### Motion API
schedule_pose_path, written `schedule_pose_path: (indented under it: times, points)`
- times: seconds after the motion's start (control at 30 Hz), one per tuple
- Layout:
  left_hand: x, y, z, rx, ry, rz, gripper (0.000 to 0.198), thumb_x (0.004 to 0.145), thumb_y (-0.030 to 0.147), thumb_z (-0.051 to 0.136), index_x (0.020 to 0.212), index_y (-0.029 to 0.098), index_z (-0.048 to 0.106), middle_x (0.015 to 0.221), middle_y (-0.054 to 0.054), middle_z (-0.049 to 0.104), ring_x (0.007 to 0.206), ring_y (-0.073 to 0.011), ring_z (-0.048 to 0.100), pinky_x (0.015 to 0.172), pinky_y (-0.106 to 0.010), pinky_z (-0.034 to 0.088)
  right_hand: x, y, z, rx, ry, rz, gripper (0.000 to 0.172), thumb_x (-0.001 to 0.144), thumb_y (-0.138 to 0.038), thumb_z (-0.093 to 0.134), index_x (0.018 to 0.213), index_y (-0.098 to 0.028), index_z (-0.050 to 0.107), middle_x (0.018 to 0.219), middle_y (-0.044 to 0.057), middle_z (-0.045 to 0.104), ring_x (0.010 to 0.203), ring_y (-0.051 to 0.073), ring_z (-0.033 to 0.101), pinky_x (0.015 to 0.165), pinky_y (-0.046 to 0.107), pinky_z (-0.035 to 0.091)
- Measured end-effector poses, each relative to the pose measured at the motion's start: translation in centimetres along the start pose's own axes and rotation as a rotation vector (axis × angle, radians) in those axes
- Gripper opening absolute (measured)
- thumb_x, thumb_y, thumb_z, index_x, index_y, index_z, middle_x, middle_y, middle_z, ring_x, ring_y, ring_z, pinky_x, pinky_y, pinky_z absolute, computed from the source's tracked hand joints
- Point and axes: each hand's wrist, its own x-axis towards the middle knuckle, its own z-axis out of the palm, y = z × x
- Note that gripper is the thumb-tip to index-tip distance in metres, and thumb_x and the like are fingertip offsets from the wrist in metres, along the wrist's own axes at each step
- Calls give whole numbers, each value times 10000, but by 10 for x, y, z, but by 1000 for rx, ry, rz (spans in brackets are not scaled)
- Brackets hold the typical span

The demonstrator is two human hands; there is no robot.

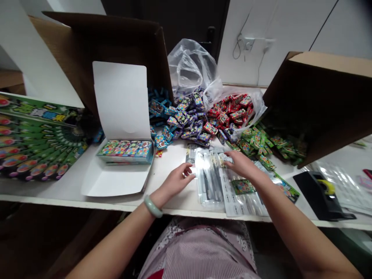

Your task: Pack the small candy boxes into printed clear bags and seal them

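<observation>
My left hand rests on the white table with fingers curled, its fingertips touching the left edge of a stack of clear plastic sleeves. My right hand lies on the upper right of the same sleeves, fingers bent down on them. A green packet sits under my right wrist. Behind the sleeves lie piles of small packets: blue-purple ones, red ones in a clear bag, green ones.
An open white box with a row of colourful packets stands at the left. Brown cartons flank the piles. Green printed sheets lie far left. A black tape dispenser sits at the right.
</observation>
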Motion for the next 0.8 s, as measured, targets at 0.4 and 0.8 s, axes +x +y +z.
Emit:
schedule_pose_path:
  times: [0.4, 0.8]
  points:
    - [9, -29, 4, 468, -180, -12, 573, 898, 438, 494, 1401, 179, 401, 1522, -132, 337, 1434, -320, 223, 1159, -560, 79, -24, 0, 24, 111, -99, -260, 286, 878, -231, 568, 1138, -130, 633, 1160, 148, 633, 1105, 271, 567, 973, 411, 421]
    - [-54, -29, -6, 374, -218, -159, 616, 861, 345, 544, 1419, 155, 367, 1550, -149, 265, 1454, -311, 161, 1164, -525, 168, 76, -121, 77, -52, -144, -316, 489, 822, -317, 678, 1218, -51, 571, 1218, 204, 591, 1166, 279, 513, 987, 343, 384]
